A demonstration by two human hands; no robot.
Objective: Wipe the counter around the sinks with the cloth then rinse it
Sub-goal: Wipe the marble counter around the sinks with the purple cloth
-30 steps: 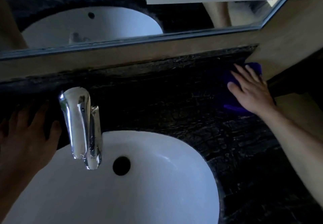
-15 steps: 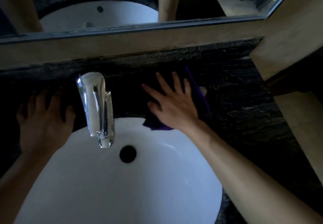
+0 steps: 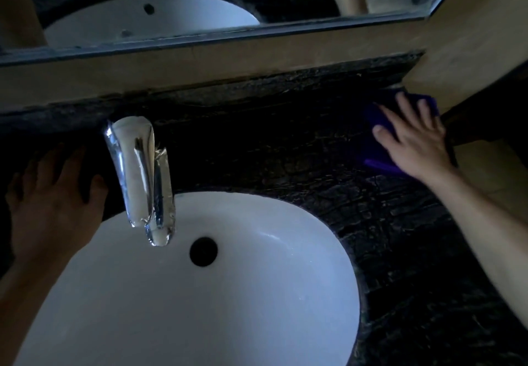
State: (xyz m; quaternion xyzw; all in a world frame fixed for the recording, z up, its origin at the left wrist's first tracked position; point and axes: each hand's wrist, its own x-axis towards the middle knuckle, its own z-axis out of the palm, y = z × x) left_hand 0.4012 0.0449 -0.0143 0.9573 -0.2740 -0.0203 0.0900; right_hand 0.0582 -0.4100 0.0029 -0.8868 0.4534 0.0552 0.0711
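Observation:
A purple cloth lies flat on the dark marble counter at its far right end, by the wall corner. My right hand presses down on the cloth with fingers spread, covering most of it. My left hand rests flat on the counter left of the chrome faucet, fingers apart, holding nothing. The white oval sink sits below the faucet, with a dark drain hole in its basin.
A mirror runs along the wall above a beige backsplash. A beige wall block closes the counter's right end, with a dark gap and a lower beige ledge beside it.
My right hand has slid the cloth from behind the sink, near the faucet, back to the counter's far right corner. My left hand stays planted left of the faucet.

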